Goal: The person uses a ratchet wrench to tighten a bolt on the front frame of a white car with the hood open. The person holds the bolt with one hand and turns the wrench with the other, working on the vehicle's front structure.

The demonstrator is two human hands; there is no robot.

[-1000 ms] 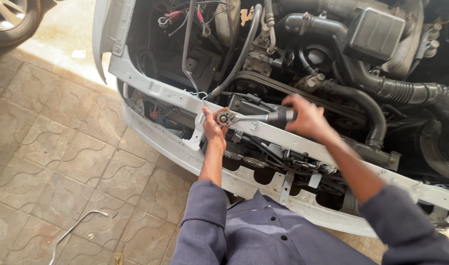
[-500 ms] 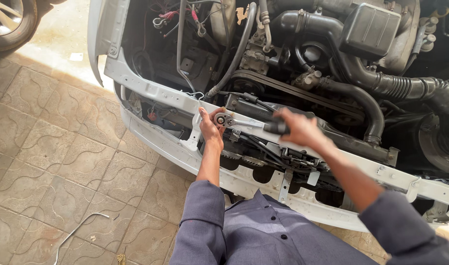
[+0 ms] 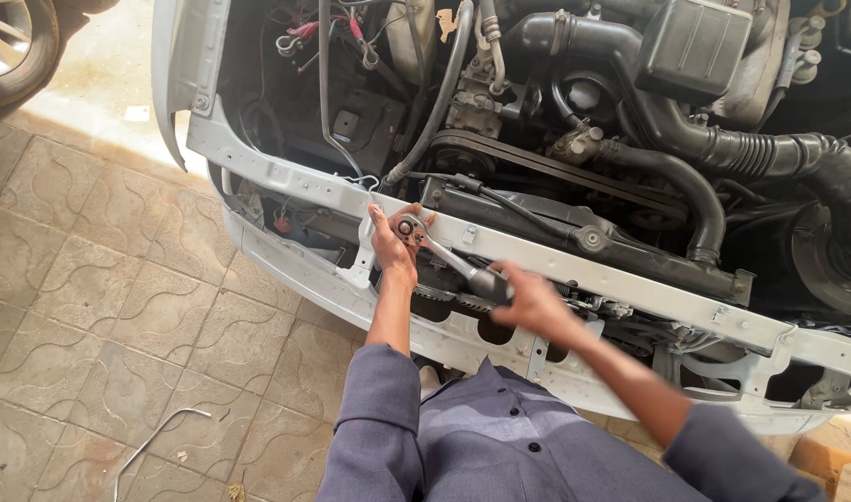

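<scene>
Bent wire on paved floor

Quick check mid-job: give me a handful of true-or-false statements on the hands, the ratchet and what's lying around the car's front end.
1. The right hand grips the ratchet wrench by its handle. True.
2. The left hand rests on the floor tiles. False: it steadies the ratchet head at the white crossmember.
3. A bent metal rod lies on the tiled floor. True.
4. The engine bay is covered by a closed hood. False: the engine and black hoses are exposed.
</scene>
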